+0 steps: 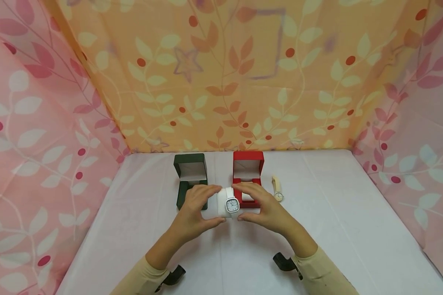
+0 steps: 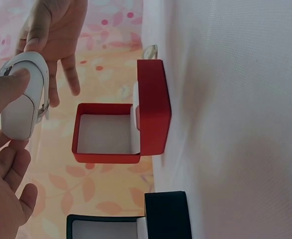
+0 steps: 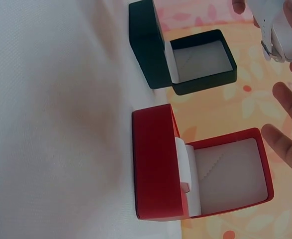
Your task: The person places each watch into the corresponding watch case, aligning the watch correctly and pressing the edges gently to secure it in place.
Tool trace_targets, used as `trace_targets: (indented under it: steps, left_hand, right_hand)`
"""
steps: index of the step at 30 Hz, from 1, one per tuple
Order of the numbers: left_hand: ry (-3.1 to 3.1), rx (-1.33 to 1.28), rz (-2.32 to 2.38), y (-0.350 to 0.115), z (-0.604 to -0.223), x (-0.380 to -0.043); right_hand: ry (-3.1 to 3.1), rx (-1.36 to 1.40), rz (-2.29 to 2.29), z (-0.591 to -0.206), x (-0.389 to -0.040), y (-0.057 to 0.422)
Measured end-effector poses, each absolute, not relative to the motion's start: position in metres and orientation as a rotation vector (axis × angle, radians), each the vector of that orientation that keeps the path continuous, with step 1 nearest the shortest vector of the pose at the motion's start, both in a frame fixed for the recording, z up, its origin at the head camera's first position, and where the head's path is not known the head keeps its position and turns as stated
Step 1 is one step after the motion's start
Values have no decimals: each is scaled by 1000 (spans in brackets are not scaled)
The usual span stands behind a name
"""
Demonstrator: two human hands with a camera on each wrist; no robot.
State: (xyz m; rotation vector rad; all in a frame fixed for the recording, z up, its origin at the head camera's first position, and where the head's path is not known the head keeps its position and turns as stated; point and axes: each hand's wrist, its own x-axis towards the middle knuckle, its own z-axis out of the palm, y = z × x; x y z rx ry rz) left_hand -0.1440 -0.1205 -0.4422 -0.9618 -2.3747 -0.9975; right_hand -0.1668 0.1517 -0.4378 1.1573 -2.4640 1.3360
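A white wristwatch (image 1: 232, 205) with a square face is strapped round a small white cushion (image 1: 222, 205), held up above the table. My left hand (image 1: 194, 213) grips the cushion from the left, thumb and fingers on opposite ends. From the right, my right hand (image 1: 268, 209) pinches the watch and cushion end between thumb and fingers. Behind my hands stand a green watch box (image 1: 190, 166) and a red watch box (image 1: 248, 162), both with raised lids. A pale cushion (image 1: 247, 197) sits in the red box. My left hand partly hides the green box's base.
A second watch (image 1: 277, 190) with a cream strap lies right of the red box. White cloth (image 1: 339, 221) covers the table. Patterned curtains (image 1: 221, 82) stand at the back and both sides.
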Motion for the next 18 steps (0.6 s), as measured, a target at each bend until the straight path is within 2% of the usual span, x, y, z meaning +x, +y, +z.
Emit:
trace_targets:
  steps: [18]
  left_hand:
    - [-2355, -951, -1001, -117, -444, -143]
  right_hand:
    - [-2432, 1188, 1288, -441, -166, 149]
